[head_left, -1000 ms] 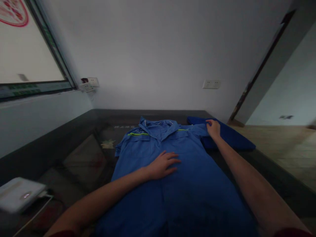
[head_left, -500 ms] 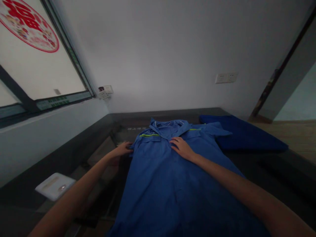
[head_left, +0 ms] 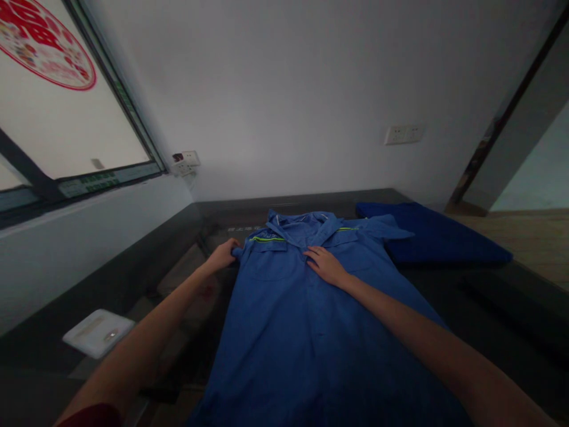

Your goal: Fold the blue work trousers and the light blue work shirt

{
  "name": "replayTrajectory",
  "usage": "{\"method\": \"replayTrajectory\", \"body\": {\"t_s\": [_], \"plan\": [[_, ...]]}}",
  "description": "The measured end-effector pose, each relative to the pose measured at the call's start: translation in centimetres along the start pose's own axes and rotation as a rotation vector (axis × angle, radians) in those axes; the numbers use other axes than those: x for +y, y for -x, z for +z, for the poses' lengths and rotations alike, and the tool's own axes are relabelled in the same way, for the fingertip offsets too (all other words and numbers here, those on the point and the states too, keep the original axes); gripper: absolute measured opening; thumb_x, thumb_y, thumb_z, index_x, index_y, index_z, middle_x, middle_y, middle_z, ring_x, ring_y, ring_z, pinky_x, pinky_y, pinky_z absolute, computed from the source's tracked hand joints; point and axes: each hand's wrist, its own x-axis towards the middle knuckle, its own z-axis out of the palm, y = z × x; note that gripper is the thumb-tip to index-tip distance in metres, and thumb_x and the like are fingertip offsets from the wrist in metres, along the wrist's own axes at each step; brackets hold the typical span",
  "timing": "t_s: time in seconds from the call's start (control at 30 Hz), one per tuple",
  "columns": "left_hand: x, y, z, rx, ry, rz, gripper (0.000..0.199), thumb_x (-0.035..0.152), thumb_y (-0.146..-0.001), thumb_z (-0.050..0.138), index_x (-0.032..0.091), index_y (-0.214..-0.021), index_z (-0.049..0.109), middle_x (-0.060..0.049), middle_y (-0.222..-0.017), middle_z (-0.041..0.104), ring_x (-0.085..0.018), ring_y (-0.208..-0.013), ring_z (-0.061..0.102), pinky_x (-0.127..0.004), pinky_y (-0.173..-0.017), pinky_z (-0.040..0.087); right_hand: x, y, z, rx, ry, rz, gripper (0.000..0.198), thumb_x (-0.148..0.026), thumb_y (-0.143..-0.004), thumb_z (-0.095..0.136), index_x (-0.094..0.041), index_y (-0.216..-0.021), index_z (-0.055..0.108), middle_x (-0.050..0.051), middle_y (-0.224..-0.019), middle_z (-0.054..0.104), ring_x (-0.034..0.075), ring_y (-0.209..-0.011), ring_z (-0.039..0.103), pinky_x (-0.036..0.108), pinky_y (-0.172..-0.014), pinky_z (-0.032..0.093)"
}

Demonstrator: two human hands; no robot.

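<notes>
A blue short-sleeved work shirt (head_left: 280, 308) lies spread front up, its collar at the far end and yellow-green piping across the chest. Its lower part runs out of view toward me. My left hand (head_left: 222, 256) is closed on the sleeve at the shirt's left edge, pulling it outward. Palm down on the front just below the collar rests my right hand (head_left: 326, 265), fingers extended and holding nothing. The opposite sleeve (head_left: 391, 228) reaches out over a darker blue folded cloth.
That dark blue folded cloth (head_left: 444, 237) lies at the right on the dark table (head_left: 422, 290). A white box-like object (head_left: 98, 333) sits at the left near my forearm. Wall sockets (head_left: 404, 134) and a window (head_left: 89, 130) are beyond.
My left hand has risen slightly and now has a firmer hold on the sleeve, which is drawn out from the shirt. My right hand stays on the chest. The view has shifted slightly.
</notes>
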Motion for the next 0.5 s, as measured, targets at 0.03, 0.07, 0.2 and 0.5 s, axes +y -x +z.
{"method": "replayTrajectory", "body": {"t_s": [0.03, 0.07, 0.2, 0.5], "plan": [[0.2, -0.2, -1.2, 0.084, -0.081, -0.015, 0.039, 0.012, -0.068, 0.048, 0.018, -0.107, 0.053, -0.007, -0.098, 0.065, -0.022, -0.092, 0.061, -0.03, -0.08, 0.046, 0.0, 0.0, 0.0, -0.003, -0.004, 0.002, 0.034, -0.024, -0.089, 0.05, -0.017, -0.122, 0.058, 0.014, -0.129, 0.055, 0.025, -0.121, 0.048, 0.045, -0.103, 0.039], [0.5, -0.4, -2.4, 0.179, -0.17, -0.011, 0.036, 0.01, -0.07, 0.047, 0.019, -0.104, 0.053, -0.007, -0.097, 0.064, -0.023, -0.093, 0.06, -0.031, -0.08, 0.045, 0.1, 0.0, 0.0, -0.007, -0.008, 0.004, 0.034, -0.024, -0.089, 0.05, -0.017, -0.121, 0.058, 0.014, -0.128, 0.055, 0.025, -0.121, 0.048, 0.045, -0.102, 0.039], [1.7, -0.7, -6.9, 0.504, -0.469, 0.171, 0.03, 0.007, -0.076, 0.042, 0.019, -0.1, 0.055, -0.011, -0.103, 0.06, -0.029, -0.108, 0.049, -0.041, -0.092, 0.035, 0.1, 0.0, -0.1, -0.011, 0.0, 0.008, 0.034, -0.023, -0.089, 0.051, -0.017, -0.121, 0.058, 0.014, -0.127, 0.056, 0.025, -0.119, 0.05, 0.044, -0.101, 0.04], [-2.9, 2.5, -1.4, 0.063, -0.526, 0.078, 0.039, 0.009, -0.073, 0.047, 0.023, -0.108, 0.06, -0.011, -0.11, 0.06, -0.025, -0.099, 0.055, -0.037, -0.086, 0.042, -0.1, 0.1, -0.2, -0.01, 0.001, 0.008, 0.034, -0.022, -0.088, 0.05, -0.018, -0.12, 0.058, 0.013, -0.125, 0.057, 0.024, -0.117, 0.05, 0.043, -0.101, 0.04]]}}
